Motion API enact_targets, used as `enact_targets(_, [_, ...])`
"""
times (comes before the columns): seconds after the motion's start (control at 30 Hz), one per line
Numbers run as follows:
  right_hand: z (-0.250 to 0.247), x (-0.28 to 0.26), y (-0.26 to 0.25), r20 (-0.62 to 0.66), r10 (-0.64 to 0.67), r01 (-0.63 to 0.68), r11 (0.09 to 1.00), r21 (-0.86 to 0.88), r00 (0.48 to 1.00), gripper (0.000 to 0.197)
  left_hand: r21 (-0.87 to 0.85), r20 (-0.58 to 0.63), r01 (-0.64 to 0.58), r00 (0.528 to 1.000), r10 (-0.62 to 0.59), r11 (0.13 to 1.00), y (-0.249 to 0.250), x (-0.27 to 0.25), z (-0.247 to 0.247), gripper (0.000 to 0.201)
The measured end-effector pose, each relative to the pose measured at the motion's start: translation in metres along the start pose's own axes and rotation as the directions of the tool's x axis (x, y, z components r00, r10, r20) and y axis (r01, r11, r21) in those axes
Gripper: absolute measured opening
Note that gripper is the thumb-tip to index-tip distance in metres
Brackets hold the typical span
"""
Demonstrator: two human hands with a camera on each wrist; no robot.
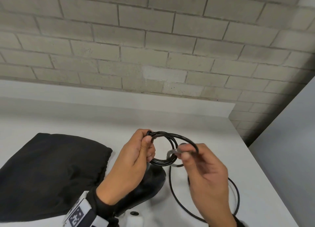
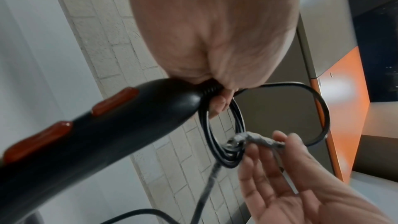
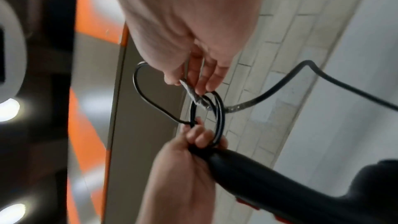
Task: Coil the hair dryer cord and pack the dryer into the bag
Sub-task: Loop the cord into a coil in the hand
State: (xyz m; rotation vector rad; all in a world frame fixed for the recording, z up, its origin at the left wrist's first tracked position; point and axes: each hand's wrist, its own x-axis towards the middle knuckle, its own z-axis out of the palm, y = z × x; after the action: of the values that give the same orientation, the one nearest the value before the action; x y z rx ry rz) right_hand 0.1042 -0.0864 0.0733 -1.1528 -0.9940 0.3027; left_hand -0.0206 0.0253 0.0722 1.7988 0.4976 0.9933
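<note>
A black hair dryer [image 1: 146,184] with orange buttons [image 2: 114,100] hangs below my left hand [image 1: 136,157]. That hand grips the coiled loops of black cord [image 1: 163,161] at the handle's end [image 2: 208,89]. My right hand [image 1: 199,167] pinches a grey stretch of the cord [image 1: 173,152] beside the coil, its other fingers spread loosely. The free cord [image 1: 172,189] trails down in a wide loop onto the white table [image 1: 204,124]. A black drawstring bag [image 1: 51,167] lies flat on the table to the left. The right wrist view shows the coil [image 3: 217,120] between both hands.
A grey brick wall [image 1: 153,48] rises behind the table. The table's right edge [image 1: 265,167] runs diagonally near my right hand. A white device with a black button [image 1: 134,216] sits at the near edge below the dryer.
</note>
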Motion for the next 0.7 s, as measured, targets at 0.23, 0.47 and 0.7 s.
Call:
enact_targets(0.23, [-0.010,0.005,-0.010,0.129,0.332,-0.348,0.775,0.528,0.934,0.036,0.043,0.046,-0.004,0.999,0.002,0.999,0.000,-0.002,0.005,0.025])
enact_targets(0.47, [-0.030,0.005,-0.028,0.531,0.477,-0.711,0.528,0.463,0.700,0.035,0.026,-0.038,0.006,0.999,-0.005,1.000,-0.005,0.008,0.004,0.029])
enact_targets(0.7, [-0.093,0.013,-0.038,0.528,0.681,-0.739,0.659,-0.140,0.507,0.056,-0.020,-0.097,0.043,0.994,-0.045,0.999,-0.011,0.008,-0.015,0.028])
